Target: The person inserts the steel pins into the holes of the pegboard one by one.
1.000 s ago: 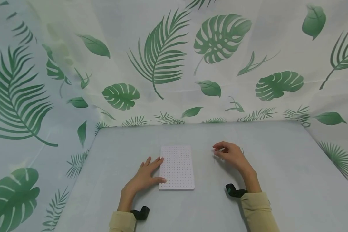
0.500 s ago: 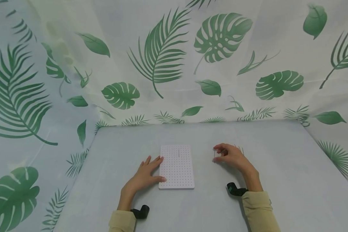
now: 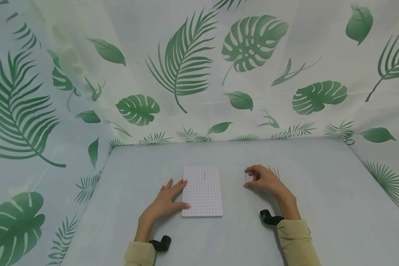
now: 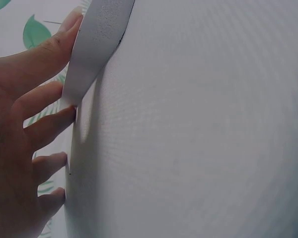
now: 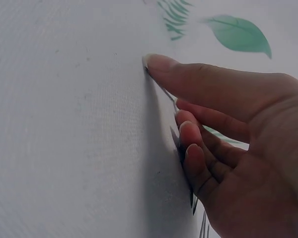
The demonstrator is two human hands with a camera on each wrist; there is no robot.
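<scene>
Near the table's (image 3: 219, 244) middle, well in from its left edge, the left hand (image 3: 166, 200) lies released, fingers spread, its thumb tip over the left edge of a white board (image 3: 203, 197) by the near left corner and a fingertip touching the same edge farther up. The board, marked with rows of dark dots, lies with its long sides running toward the table's far edge. In its far half, slightly right of centre, is a thin pin (image 3: 204, 175); whether it stands or lies flat I cannot tell. To the right, apart from the board, a second pin (image 3: 245, 178) is pinched lengthwise by the right hand (image 3: 266, 181), one end at the thumb tip and the other at a fingertip, so it sits at the hand's left side, between it and the board. Just past the back of that hand, toward the table's far right corner, more pins (image 3: 278, 173) show, partly hidden behind it
</scene>
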